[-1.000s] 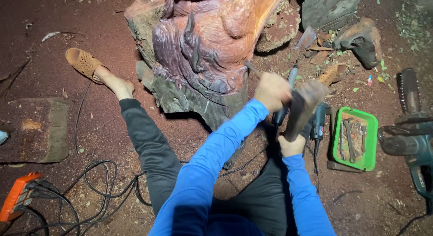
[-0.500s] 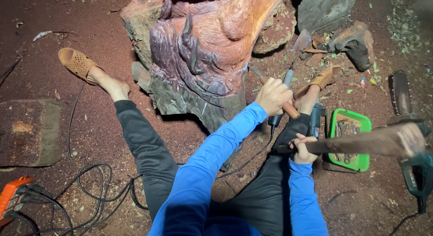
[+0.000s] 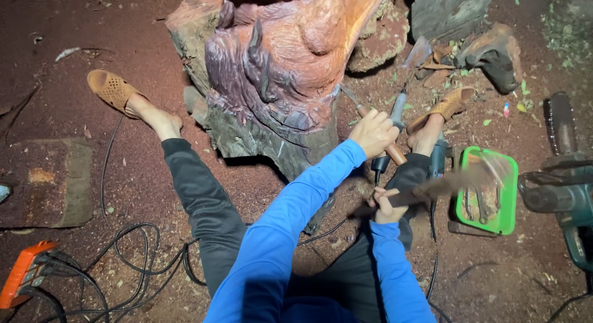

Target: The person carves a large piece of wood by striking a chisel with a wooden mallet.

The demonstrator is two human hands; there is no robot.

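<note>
Seated on red dirt, person's left hand (image 3: 372, 133) is clamped on a wooden-handled chisel (image 3: 378, 133) set vs. a large reddish wood carving (image 3: 281, 57); right hand (image 3: 387, 205) is wrapped round a blurred wooden mallet (image 3: 454, 183). Upper forms shaped, base rough

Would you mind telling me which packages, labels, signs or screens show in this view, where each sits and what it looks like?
No labels, signs or screens show.
Green tray: the nearest thing to a package, on the ground beyond the right hand; rectangular, bright green rim, metal tools inside.
Orange device: bottom left corner among black cables; boxy, orange; no screen can be made out.
</note>
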